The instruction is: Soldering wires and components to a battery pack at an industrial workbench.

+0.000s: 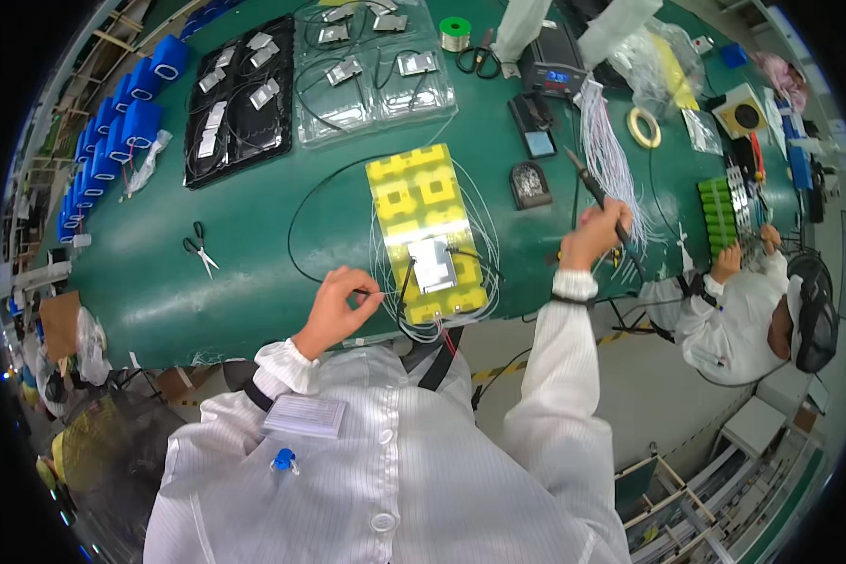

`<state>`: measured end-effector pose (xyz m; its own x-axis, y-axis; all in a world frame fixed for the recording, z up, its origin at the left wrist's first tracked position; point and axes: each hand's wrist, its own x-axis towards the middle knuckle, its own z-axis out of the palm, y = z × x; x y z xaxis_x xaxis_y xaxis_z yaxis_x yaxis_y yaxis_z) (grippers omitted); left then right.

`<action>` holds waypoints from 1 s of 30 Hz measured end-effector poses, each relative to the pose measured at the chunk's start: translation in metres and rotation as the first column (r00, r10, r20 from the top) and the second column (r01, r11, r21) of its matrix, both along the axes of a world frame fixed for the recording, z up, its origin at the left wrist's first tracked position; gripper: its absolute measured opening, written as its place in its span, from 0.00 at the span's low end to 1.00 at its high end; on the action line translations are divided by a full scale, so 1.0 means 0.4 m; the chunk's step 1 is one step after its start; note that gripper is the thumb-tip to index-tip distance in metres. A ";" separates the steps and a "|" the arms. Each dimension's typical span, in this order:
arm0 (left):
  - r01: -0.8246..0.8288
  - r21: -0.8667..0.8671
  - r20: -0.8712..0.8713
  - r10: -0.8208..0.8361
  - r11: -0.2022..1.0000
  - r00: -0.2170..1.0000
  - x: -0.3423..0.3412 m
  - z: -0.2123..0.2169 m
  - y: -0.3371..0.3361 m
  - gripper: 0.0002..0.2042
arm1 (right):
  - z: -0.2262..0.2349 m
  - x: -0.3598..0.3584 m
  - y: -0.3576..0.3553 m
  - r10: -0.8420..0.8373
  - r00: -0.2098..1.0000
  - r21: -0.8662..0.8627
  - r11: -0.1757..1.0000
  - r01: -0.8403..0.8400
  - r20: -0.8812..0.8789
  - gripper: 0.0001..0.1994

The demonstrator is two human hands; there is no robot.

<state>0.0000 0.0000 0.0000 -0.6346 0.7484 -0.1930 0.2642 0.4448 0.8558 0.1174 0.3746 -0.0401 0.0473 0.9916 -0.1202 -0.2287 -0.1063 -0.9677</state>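
1. The left hand [334, 305] has its fingers pinched shut on a thin white wire [371, 294], whose free length runs toward the yellow battery pack [428, 230].
2. The right hand [592, 235] is closed around the handle of a soldering iron [597, 197], held above the tabletop [254, 235] to the right of the pack.
3. The iron's long axis slants up and to the left, its dark tip pointing away from the person, toward the small black stand [530, 184].
4. The pack lies flat near the tabletop's front edge, long axis running away from the person, a silver circuit board [432, 263] on its near half.
5. Loose white wires fan around the pack; I'd judge the hot tip could brush one while crossing over and scorch its coating.
6. The pinched wire looks springy; a loosened pinch could let it flick off the board.
7. Scissors [198, 247] lie well to the left, and another person [752, 305] works at the right.
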 end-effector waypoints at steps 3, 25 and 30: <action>0.117 0.071 -0.079 -0.112 0.991 0.991 0.075 -0.049 0.081 0.04 | 0.148 0.161 -0.146 0.235 0.972 0.192 0.954 -0.230 -0.004 0.13; 0.135 0.144 -0.118 -0.118 0.980 0.986 0.158 -0.104 0.042 0.04 | 0.130 0.331 -0.748 0.429 0.717 0.096 0.820 -0.564 0.549 0.07; 0.138 0.169 -0.133 -0.116 0.976 0.984 0.157 -0.107 0.041 0.04 | 0.108 0.332 -0.750 0.437 0.707 0.088 0.815 -0.572 0.556 0.07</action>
